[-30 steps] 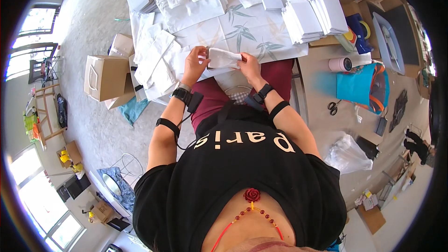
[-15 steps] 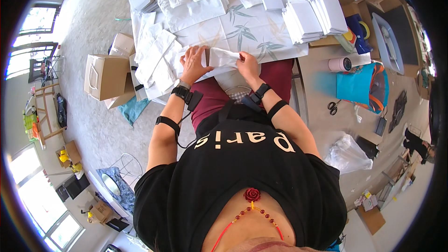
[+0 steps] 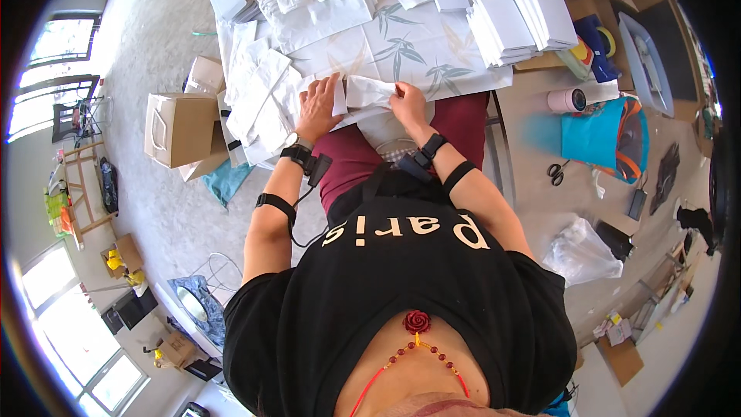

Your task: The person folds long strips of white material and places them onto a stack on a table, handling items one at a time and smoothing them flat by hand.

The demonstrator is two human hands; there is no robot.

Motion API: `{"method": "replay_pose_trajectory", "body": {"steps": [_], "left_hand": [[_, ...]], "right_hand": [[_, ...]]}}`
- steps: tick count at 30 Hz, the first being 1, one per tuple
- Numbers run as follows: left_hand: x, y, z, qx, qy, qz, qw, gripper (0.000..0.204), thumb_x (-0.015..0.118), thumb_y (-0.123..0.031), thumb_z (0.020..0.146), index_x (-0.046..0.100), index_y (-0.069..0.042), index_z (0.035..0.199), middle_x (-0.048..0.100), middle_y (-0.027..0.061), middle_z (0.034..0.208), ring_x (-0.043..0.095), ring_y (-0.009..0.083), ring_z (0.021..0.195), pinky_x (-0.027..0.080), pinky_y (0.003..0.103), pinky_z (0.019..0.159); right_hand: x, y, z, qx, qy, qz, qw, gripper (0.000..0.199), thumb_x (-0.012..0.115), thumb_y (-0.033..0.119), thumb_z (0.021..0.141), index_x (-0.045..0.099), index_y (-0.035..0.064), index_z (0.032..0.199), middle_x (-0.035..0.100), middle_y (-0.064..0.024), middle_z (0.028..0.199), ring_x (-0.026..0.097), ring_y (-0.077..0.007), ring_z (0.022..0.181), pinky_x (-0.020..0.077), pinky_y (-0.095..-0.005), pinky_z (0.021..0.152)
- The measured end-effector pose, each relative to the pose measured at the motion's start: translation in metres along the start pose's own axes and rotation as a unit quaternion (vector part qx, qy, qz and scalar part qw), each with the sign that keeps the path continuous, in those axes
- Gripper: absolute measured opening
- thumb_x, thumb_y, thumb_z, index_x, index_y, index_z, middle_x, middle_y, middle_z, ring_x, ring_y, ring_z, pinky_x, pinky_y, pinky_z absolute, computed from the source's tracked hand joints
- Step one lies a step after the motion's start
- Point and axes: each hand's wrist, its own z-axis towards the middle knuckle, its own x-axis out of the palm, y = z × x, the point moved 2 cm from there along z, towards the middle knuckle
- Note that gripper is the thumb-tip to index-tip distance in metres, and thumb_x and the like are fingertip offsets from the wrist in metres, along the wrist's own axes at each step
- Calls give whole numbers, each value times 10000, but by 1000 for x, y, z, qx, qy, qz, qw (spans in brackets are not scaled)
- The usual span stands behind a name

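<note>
The bare right hand (image 3: 410, 105) is narrow, thumb and fingers pinching the near end of a soft, white, flat strip of fabric-like material (image 3: 369, 93), which reaches left from it toward the other hand. The bare left hand (image 3: 316, 110) lies palm down, fingers extended and a little apart – whether it grips anything, I cannot tell. Just left of it spreads a loose pile of thin white cloth-like pieces (image 3: 262, 104); beyond the right hand, farther right – tall stacks of white folded sheets (image 3: 502, 27) on the leaf-patterned, white-covered desk (image 3: 351, 58)
</note>
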Motion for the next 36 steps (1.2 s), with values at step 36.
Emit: {"method": "replay_pose_trajectory", "body": {"steps": [36], "left_hand": [[19,-76,39,153,47,65,985,663,849,-193,725,529,-203,1305,359,175,1511,456,385,1327,458,539,961]], "right_hand": [[-83,-21,30,-28,27,-108,993,233,627,79,822,695,-22,1021,699,-199,837,692,-298,753,508,-373,711]]}}
